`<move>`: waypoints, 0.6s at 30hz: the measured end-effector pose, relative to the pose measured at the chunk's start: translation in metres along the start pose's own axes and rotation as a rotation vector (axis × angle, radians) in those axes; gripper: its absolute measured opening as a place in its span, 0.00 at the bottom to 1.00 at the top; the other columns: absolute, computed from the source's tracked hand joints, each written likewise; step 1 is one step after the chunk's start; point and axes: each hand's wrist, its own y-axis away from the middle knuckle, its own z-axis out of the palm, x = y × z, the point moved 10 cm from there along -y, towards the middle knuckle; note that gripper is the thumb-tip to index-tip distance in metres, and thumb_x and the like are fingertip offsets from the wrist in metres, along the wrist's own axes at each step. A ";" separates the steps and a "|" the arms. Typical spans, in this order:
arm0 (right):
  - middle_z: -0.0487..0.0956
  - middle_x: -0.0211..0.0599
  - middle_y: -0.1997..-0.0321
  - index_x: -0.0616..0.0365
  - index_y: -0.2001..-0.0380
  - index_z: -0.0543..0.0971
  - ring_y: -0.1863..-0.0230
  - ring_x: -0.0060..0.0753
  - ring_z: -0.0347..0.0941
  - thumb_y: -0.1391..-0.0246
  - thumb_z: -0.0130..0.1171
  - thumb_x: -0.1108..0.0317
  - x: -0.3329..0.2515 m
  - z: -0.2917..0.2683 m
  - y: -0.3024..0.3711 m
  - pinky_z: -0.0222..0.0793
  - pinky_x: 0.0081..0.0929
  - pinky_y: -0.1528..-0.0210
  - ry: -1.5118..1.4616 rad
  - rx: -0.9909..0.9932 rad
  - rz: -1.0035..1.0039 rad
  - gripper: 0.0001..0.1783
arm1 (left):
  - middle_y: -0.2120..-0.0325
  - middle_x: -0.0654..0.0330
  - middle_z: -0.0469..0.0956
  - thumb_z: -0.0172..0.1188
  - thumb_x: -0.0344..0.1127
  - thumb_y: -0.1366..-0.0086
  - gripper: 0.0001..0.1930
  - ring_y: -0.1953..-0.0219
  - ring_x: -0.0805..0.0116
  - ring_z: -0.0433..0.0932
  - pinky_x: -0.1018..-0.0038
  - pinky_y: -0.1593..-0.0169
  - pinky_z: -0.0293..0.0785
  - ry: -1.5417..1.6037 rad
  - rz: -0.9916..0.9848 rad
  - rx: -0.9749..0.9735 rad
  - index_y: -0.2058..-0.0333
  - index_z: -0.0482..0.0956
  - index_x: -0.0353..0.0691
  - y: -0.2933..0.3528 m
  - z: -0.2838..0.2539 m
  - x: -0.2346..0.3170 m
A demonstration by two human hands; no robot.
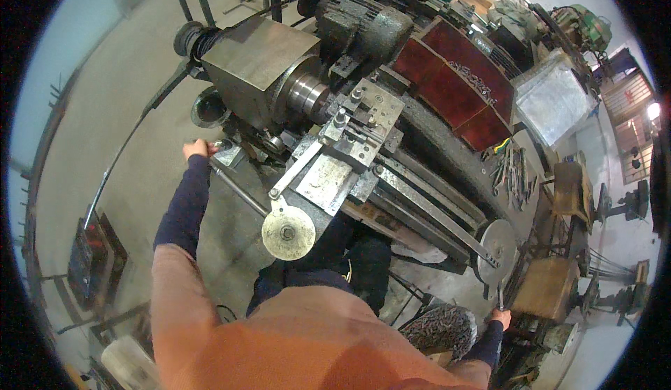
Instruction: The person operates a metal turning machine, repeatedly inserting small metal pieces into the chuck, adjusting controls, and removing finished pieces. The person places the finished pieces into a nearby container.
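My left hand (198, 149) is closed at the far end of a metal lever (241, 191) on the near left side of a lathe; its fingers partly hide the grip. Out at the lower right, my right hand (501, 317) wraps round the handle (500, 296) below a round metal disc (497, 251). Between my arms lies the lathe's tool slide (363, 142), with bolts and a flat arm. A pale round dial (287, 233) sits at its near end. Beyond the slide is the shiny chuck (307, 94) on the grey headstock (258, 54).
A dark electric motor (363, 25) stands behind the headstock. Next to it is a dark red box (454, 82). Several wrenches (516, 173) lie at the right, below a silvery sheet-metal box (556, 96). A long thin rod (122, 156) slants down over the floor at left.
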 end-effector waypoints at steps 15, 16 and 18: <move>0.77 0.55 0.62 0.64 0.66 0.77 0.58 0.56 0.72 0.63 0.55 0.56 -0.018 -0.007 0.118 0.67 0.42 0.55 -0.141 -0.083 0.182 0.24 | 0.84 0.46 0.73 0.48 0.22 0.51 0.12 0.87 0.58 0.75 0.70 0.85 0.72 -0.250 0.339 -0.128 0.68 0.63 0.18 -0.052 0.051 0.003; 0.76 0.54 0.60 0.64 0.64 0.76 0.56 0.55 0.71 0.63 0.54 0.55 -0.027 -0.016 0.129 0.66 0.41 0.54 -0.154 -0.179 0.207 0.25 | 0.84 0.46 0.73 0.48 0.22 0.51 0.12 0.87 0.58 0.75 0.70 0.85 0.72 -0.256 0.381 -0.134 0.68 0.64 0.18 -0.051 0.050 0.006; 0.76 0.54 0.60 0.63 0.65 0.76 0.56 0.56 0.71 0.63 0.54 0.55 -0.023 -0.005 0.117 0.66 0.41 0.53 -0.141 -0.145 0.202 0.25 | 0.84 0.47 0.74 0.48 0.23 0.51 0.11 0.87 0.59 0.75 0.70 0.85 0.72 -0.278 0.427 -0.145 0.69 0.65 0.19 -0.051 0.049 0.010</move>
